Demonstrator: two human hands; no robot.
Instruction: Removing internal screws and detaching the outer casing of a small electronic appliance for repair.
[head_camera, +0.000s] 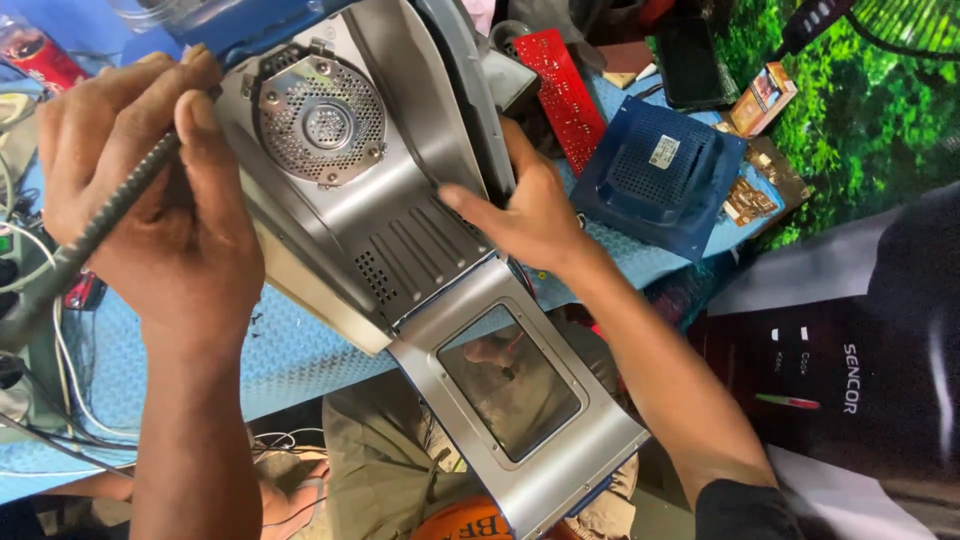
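A silver microwave oven body (400, 190) lies on a blue bench, cavity facing me, with a round perforated metal plate (322, 120) inside. Its door (520, 390) hangs open toward me, glass pane in the middle. My left hand (150, 190) grips a dark ribbed screwdriver handle (95, 235), its tip hidden at the cavity's upper left corner. My right hand (525, 215) rests flat on the oven's right edge, fingers spread, steadying it.
A blue square vented cover (660, 175) lies right of the oven. A red circuit board (560, 90) and a small box (765, 95) sit behind it. White cables (60, 370) trail at the left. A black appliance (860, 380) stands at the right.
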